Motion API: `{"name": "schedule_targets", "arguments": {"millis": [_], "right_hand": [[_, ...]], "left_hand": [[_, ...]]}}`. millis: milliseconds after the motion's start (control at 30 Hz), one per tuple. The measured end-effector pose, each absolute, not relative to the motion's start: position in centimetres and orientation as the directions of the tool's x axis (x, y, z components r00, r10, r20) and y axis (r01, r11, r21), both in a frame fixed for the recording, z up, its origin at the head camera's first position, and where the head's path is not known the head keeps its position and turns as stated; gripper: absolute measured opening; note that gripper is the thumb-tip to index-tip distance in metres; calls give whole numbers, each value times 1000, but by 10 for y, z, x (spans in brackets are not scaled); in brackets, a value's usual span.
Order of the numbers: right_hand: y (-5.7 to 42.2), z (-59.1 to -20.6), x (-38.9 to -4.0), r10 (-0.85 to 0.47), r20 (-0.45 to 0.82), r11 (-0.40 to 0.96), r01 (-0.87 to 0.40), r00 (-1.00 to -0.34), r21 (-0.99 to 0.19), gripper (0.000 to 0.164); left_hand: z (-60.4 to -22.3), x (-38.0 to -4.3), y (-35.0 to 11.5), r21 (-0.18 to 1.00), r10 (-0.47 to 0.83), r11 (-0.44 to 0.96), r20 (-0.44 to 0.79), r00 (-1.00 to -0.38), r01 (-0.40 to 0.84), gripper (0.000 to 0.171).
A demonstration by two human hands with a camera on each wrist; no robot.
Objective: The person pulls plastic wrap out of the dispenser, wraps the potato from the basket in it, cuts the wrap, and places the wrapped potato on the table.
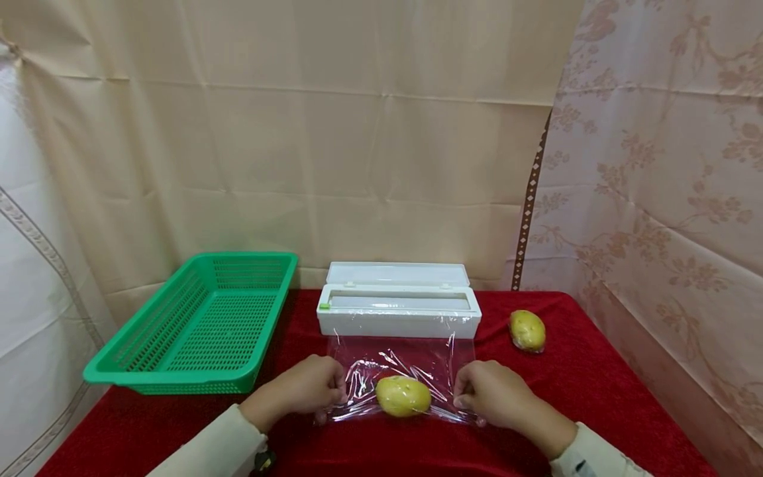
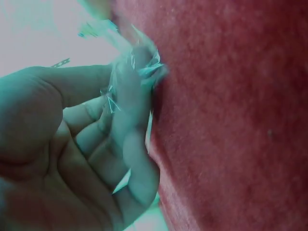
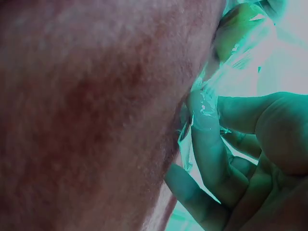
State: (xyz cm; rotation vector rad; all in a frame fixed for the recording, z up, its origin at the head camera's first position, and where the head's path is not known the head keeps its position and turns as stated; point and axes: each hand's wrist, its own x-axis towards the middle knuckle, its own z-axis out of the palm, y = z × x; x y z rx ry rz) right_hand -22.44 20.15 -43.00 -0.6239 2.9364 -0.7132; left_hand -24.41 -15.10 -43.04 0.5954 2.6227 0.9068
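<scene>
A sheet of clear plastic wrap (image 1: 381,361) runs from the white wrap dispenser (image 1: 399,324) toward the front of the table. On its near end sits a yellow potato (image 1: 403,396), with film over it. My left hand (image 1: 316,384) pinches the film's left corner between thumb and fingers; in the left wrist view the crinkled film covers the fingertips (image 2: 137,72). At the opposite corner my right hand (image 1: 495,394) pinches the film too. The potato (image 3: 238,33) shows beyond the fingers in the right wrist view.
A green plastic basket (image 1: 253,368) stands at the left. Another potato (image 1: 527,330), wrapped in film, lies right of the dispenser. The dispenser's lid (image 1: 397,273) is raised at the back. Red cloth (image 1: 596,377) covers the table, and curtains hang behind and beside it.
</scene>
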Motion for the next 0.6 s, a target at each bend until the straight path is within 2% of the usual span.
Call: {"name": "schedule_targets", "arguments": {"millis": [333, 467, 600], "right_hand": [[193, -431, -222, -311, 63, 890, -314, -948, -331, 27], [192, -431, -222, -260, 78, 922, -271, -963, -277, 34], [192, -432, -222, -258, 107, 930, -276, -960, -244, 41]], "left_hand": [[-431, -243, -139, 425, 362, 855, -82, -928, 296, 27], [-430, -243, -137, 398, 316, 879, -71, -946, 263, 31], [-431, -246, -138, 421, 286, 877, -73, -955, 231, 37]]}}
